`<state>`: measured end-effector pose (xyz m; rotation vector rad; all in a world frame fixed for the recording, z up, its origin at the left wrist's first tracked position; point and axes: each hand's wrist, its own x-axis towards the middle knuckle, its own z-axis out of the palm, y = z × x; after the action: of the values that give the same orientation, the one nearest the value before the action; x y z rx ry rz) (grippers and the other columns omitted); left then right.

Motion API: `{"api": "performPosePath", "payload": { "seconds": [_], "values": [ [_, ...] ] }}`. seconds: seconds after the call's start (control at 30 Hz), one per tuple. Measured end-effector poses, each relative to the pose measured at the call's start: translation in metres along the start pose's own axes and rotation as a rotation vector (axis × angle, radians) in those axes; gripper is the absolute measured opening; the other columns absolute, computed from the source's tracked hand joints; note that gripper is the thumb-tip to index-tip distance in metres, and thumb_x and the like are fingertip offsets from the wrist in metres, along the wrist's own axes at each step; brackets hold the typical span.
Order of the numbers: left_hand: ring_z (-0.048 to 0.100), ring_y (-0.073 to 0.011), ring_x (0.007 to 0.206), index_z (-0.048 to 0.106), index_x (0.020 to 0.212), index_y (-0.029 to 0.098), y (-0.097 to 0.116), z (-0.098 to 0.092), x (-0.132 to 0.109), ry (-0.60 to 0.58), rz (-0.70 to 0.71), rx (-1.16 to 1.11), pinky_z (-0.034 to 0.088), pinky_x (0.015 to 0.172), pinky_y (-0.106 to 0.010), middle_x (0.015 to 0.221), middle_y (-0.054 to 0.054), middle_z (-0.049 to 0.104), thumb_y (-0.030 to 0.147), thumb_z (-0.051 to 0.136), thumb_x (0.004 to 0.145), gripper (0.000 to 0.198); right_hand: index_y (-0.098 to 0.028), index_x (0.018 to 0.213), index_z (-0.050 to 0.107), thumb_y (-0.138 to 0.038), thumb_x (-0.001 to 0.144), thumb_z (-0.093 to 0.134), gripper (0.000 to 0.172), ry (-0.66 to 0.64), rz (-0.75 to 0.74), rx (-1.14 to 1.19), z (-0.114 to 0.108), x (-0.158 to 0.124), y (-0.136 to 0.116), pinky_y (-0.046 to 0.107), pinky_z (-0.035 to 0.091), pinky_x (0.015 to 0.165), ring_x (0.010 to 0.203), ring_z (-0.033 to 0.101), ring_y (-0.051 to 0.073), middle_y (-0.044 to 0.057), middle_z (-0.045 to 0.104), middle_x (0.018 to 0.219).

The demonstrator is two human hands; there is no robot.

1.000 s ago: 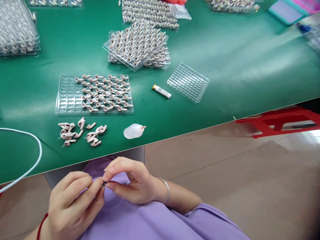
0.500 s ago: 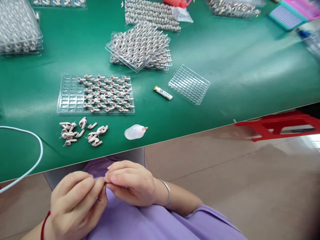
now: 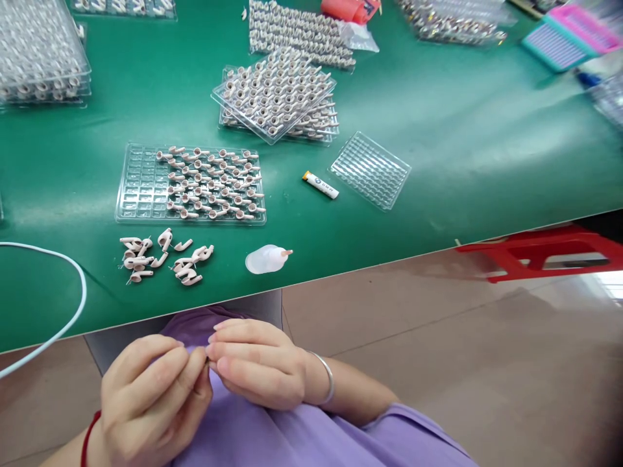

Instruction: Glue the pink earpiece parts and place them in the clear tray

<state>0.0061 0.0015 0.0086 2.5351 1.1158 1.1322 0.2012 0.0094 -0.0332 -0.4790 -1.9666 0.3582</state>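
Observation:
Both hands are held together over my lap, below the edge of the green table (image 3: 438, 130). My left hand (image 3: 150, 395) has its fingers curled, with thumb and forefinger pinched on a tiny dark part. My right hand (image 3: 257, 363) is closed too, its fingertips meeting the left hand's on that same part. The part is too small to name. Nearest on the table are a loose heap of beige plastic pieces (image 3: 163, 258) and a small clear squeeze bottle (image 3: 267, 259) lying on its side.
A clear tray (image 3: 141, 188) half filled with beige pieces lies beyond the heap. Stacked full trays (image 3: 275, 94) stand further back, more (image 3: 41, 55) at far left. An empty tray (image 3: 370, 170), a small white tube (image 3: 320, 185), a white cable (image 3: 73, 311) and a red stool (image 3: 545, 250) are around.
My hands have stayed together in my lap; the right hand's fingers have folded flatter over the part. The view has drifted slightly, so the table items sit a little lower and to the right.

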Motion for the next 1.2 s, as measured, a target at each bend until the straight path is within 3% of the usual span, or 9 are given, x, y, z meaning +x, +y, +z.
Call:
{"api": "performPosePath", "payload": {
  "seconds": [0.43, 0.6, 0.77, 1.0, 1.2],
  "values": [
    [0.06, -0.0143, 0.069, 0.068, 0.088, 0.016, 0.0005, 0.0027, -0.0006, -0.009, -0.052, -0.048, 0.055, 0.063, -0.026, 0.072, -0.001, 0.065, 0.0, 0.07, 0.074, 0.021, -0.009, 0.111, 0.055, -0.008, 0.086, 0.06, 0.025, -0.014, 0.013, -0.005, 0.0009, -0.0027, 0.0001, 0.036, 0.06, 0.093, 0.092, 0.071, 0.02, 0.013, 0.074, 0.091],
    [0.058, -0.0142, 0.068, 0.067, 0.089, 0.015, -0.0012, 0.0035, 0.0005, -0.019, -0.104, -0.12, 0.053, 0.063, -0.027, 0.074, -0.002, 0.063, 0.0, 0.07, 0.073, 0.022, -0.014, 0.123, 0.048, -0.012, 0.091, 0.057, 0.034, 0.034, 0.229, 0.16, 0.0033, -0.0015, -0.0004, 0.032, 0.062, 0.086, 0.09, 0.069, 0.016, 0.009, 0.072, 0.092],
    [0.057, -0.0131, 0.069, 0.067, 0.089, 0.015, -0.0035, 0.0036, 0.0016, -0.062, -0.177, -0.191, 0.051, 0.061, -0.025, 0.076, -0.002, 0.058, 0.001, 0.065, 0.078, 0.018, -0.016, 0.113, 0.058, -0.027, 0.094, 0.058, 0.022, -0.002, 0.442, 0.263, 0.002, -0.0001, 0.0011, 0.027, 0.059, 0.081, 0.092, 0.066, 0.015, 0.01, 0.068, 0.097],
    [0.063, -0.0127, 0.07, 0.068, 0.104, 0.017, -0.0068, -0.0002, -0.0002, -0.14, -0.173, -0.194, 0.054, 0.062, -0.022, 0.079, -0.002, 0.065, 0.008, 0.064, 0.084, 0.022, -0.016, 0.099, 0.061, -0.019, 0.094, 0.055, 0.008, 0.003, 0.51, 0.336, 0.0017, 0.0005, 0.003, 0.022, 0.057, 0.074, 0.081, 0.064, 0.012, 0.007, 0.066, 0.087],
    [0.064, -0.0125, 0.072, 0.069, 0.092, 0.015, -0.0059, -0.0019, -0.0032, -0.104, -0.141, -0.165, 0.054, 0.067, -0.022, 0.078, -0.003, 0.068, 0.004, 0.069, 0.08, 0.017, -0.016, 0.093, 0.061, -0.021, 0.092, 0.059, 0.006, 0.014, 0.524, 0.345, 0.0031, 0.0029, 0.002, 0.023, 0.056, 0.073, 0.079, 0.063, 0.013, 0.006, 0.067, 0.083]
  ]
}}
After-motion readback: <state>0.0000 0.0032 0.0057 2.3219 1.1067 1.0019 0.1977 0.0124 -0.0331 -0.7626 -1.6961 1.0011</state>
